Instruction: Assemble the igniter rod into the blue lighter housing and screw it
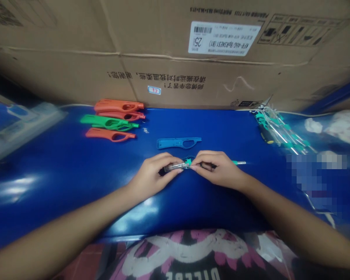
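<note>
Both hands meet over the middle of the blue table [76,171]. My left hand [153,173] pinches a small clear tube-like part [176,167]. My right hand [218,167] grips a teal piece with a thin metal rod [239,162] sticking out to the right. The two parts touch between my fingertips. Just beyond my hands lies a blue plastic handle shell [177,142], flat on the table.
Orange handle shells [119,105] and a green one [107,122] lie at the back left. A pile of teal parts with metal rods [280,130] sits at the back right. A large cardboard box [175,50] walls off the far edge. White crumpled material [338,126] lies far right.
</note>
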The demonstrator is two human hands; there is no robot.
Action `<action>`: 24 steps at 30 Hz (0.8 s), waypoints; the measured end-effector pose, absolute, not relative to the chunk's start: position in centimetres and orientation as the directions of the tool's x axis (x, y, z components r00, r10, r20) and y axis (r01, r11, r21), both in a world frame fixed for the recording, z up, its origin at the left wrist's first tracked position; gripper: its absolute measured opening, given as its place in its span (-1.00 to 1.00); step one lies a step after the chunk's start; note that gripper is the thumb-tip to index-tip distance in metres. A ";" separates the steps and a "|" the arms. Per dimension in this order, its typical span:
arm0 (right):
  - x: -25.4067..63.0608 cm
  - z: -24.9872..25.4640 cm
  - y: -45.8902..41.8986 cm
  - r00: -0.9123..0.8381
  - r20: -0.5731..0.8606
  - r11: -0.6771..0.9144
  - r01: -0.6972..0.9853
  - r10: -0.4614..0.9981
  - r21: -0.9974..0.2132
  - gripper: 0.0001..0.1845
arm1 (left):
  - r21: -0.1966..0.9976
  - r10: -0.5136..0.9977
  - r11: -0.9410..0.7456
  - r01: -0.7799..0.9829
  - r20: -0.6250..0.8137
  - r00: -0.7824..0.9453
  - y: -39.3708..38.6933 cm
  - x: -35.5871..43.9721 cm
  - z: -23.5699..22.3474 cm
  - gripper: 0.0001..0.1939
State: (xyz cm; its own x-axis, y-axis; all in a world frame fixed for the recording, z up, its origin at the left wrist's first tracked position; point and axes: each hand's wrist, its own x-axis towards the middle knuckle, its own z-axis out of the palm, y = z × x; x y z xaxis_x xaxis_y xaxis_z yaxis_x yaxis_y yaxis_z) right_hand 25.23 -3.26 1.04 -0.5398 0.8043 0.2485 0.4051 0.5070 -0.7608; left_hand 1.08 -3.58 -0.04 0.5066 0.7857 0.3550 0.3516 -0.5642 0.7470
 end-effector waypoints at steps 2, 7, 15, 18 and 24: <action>25.2 0.9 -3.2 -0.526 0.253 0.501 0.403 0.812 -0.766 -0.88 | 0.745 0.784 -0.566 0.353 0.354 0.509 -3.6 1.1 0.0 -0.83; 25.1 0.8 -3.2 -0.507 0.247 0.474 0.385 0.826 -0.792 -0.87 | 0.736 0.782 -0.573 0.361 0.360 0.509 -3.7 1.1 0.1 -0.83; 25.2 0.9 -3.2 -0.484 0.220 0.417 0.348 0.847 -0.840 -0.86 | 0.725 0.780 -0.581 0.370 0.366 0.508 -3.6 1.1 0.2 -0.83; 25.2 0.8 -3.1 -0.491 0.232 0.431 0.342 0.840 -0.835 -0.87 | 0.725 0.777 -0.583 0.365 0.368 0.511 -3.6 1.1 0.1 -0.82; 25.2 0.6 -3.1 -0.491 0.241 0.439 0.340 0.837 -0.832 -0.87 | 0.721 0.768 -0.598 0.350 0.391 0.508 -3.6 1.1 0.1 -0.81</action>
